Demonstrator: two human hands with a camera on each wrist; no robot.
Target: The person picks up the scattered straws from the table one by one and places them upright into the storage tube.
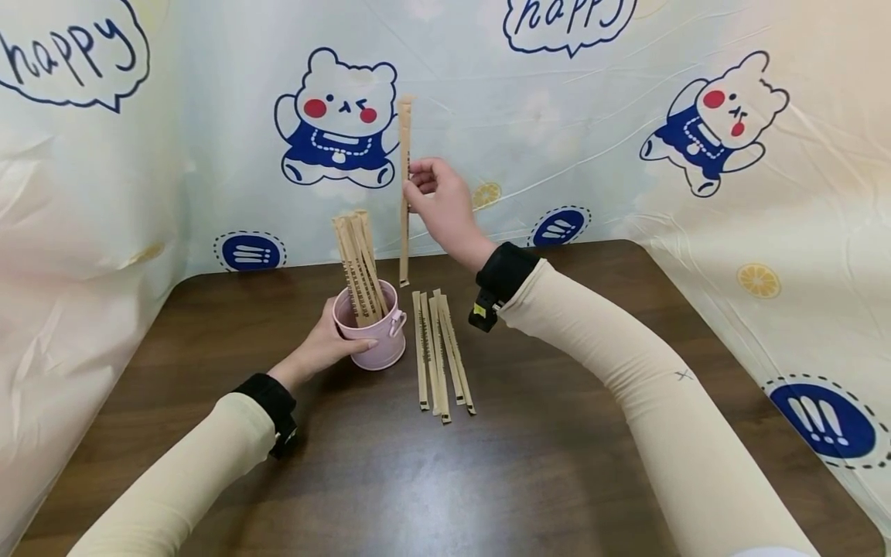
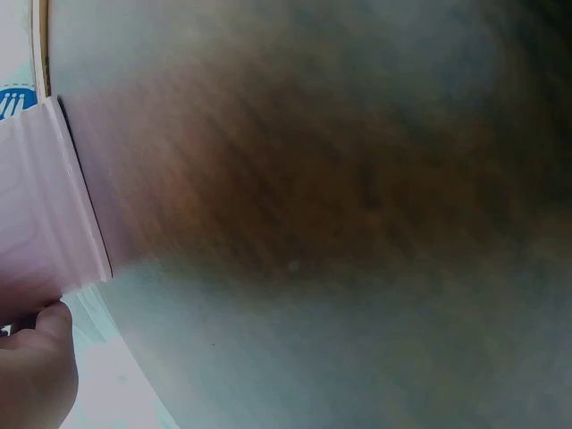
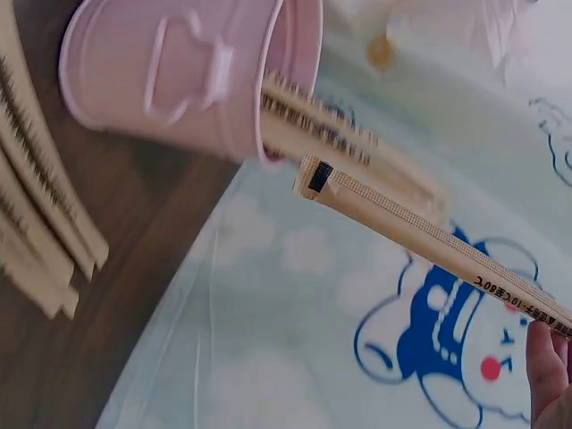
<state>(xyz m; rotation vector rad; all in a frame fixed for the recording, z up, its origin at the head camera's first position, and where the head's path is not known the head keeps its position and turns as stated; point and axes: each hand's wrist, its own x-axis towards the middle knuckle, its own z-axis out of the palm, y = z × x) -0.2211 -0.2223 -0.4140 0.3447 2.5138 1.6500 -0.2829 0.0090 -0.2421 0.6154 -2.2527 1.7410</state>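
Both hands are busy: the left hand (image 1: 323, 340) grips the side of a small pink bucket (image 1: 381, 354), thumb across the front, while the right hand (image 1: 445, 205) pinches one slim, paper-wrapped stick (image 1: 404, 174) near its middle and holds it nearly upright. From where I stand, the stick's lower end hangs just beside the bucket's rim, not yet inside; whether it brushes the rim I can't tell. A bundle of similar sticks (image 1: 358, 267) already leans in the bucket, tops well above the mouth. To the right of it, several loose sticks (image 1: 438, 356) lie side by side on the dark worktop (image 1: 543, 433). I'd judge the step in hand to be loading this single stick, with the loose ones probably still to come. The next move seems to call for bringing the low tip over the rim, then easing it down beside the bundle while the bucket is kept steady. Beyond the worktop hangs a pale cloth (image 1: 487, 93) printed with bears.
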